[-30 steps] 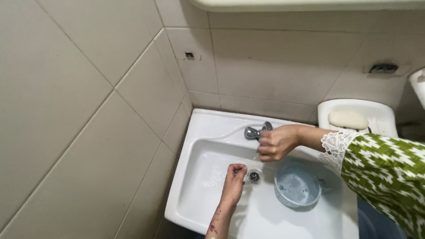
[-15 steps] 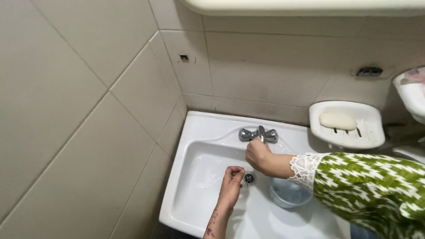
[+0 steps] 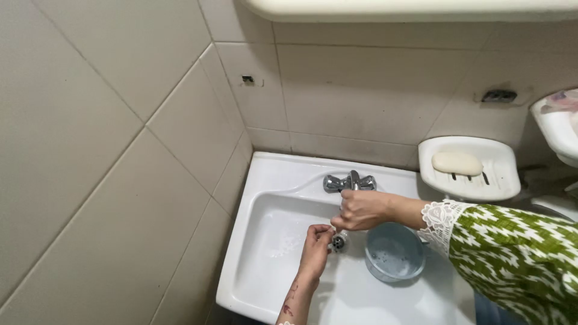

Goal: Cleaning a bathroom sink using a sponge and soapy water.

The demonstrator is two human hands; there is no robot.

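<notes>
Two hands over the basin: left hand and right hand, both the person's own. One white sink. One chrome tap at its back edge, with what looks like two knobs, one either side of the spout. One drain in the sink floor. One blue bowl inside the sink. One white soap dish on the wall, holding one bar of soap. One more white fixture cut off at the right edge, kind unclear. One shelf edge along the top. One green-and-white patterned sleeve.
</notes>
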